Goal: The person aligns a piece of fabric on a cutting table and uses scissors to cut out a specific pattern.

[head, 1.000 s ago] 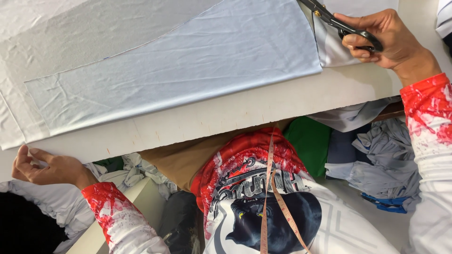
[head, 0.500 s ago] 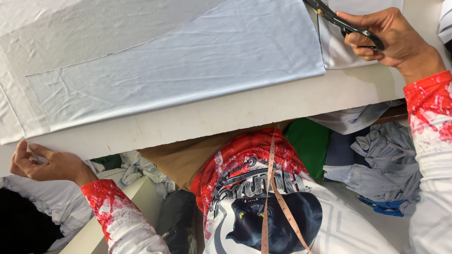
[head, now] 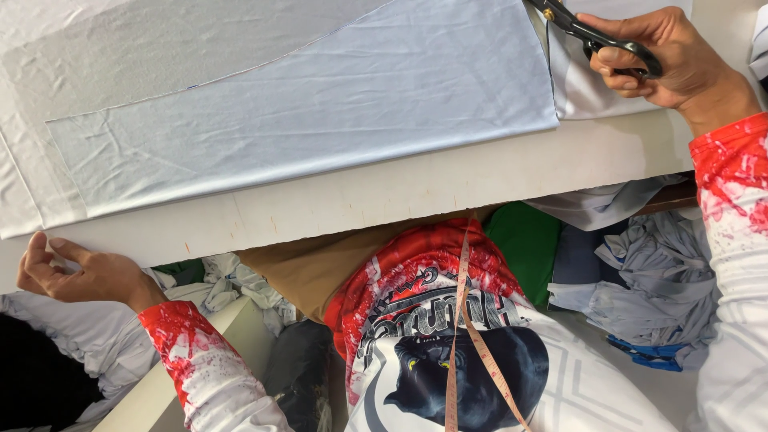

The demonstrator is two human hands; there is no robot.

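Observation:
My right hand (head: pixel 668 60) grips black-handled scissors (head: pixel 584 32) at the top right, their blades in a cut running up the right side of a pale blue-grey fabric piece (head: pixel 320 120) that lies flat on the white table (head: pixel 400 188). My left hand (head: pixel 76 272) rests at the table's near left edge, fingers loosely curled, thumb and fingertips touching the edge of the grey cloth (head: pixel 20 200) hanging there. Whether it pinches that cloth I cannot tell. A strip of fabric (head: pixel 592 92) lies to the right of the cut.
A larger grey cloth (head: pixel 160 48) lies under the cut piece. A measuring tape (head: pixel 464 336) hangs down my printed shirt. Below the table edge sit heaps of grey, green (head: pixel 524 248) and blue scraps (head: pixel 640 296) and a brown board (head: pixel 304 268).
The view has shifted slightly. My right hand with the scissors has stayed at the cut, and my left hand has held its place at the table edge.

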